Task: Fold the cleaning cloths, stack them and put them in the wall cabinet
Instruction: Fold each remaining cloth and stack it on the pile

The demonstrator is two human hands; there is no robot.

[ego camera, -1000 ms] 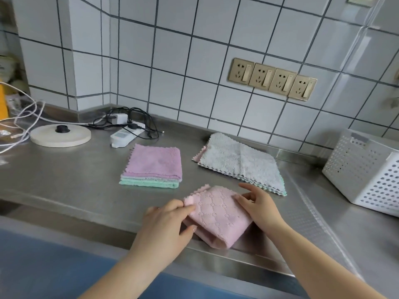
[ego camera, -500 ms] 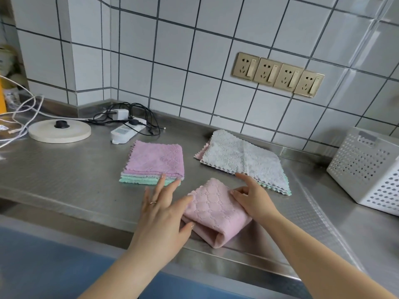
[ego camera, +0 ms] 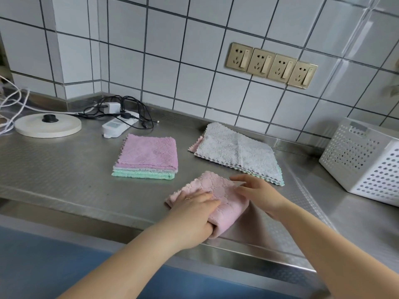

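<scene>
A steel desk ran along a white tiled wall. At the far left sat a round cream kettle base with white cords beside it, then a white power strip under tangled black cables. Right of that lay the folded stack, a pink cloth on top and a green one at the bottom, unchanged from a second before.

Near the front edge of the desk lay a pale pink cloth, folded over on itself. The left hand rested flat on the cloth's near left part, fingers straight and together, a ring on one finger; half a second before, that hand had been raised off the cloth with fingers spread toward the stack. The right hand lay open at the cloth's right edge, fingers relaxed and pointing left, touching the fabric much as before.

Behind the right hand sat the unfolded pile, a grey cloth on top. Four brass wall sockets were above it. At the far right stood a white perforated basket.
</scene>
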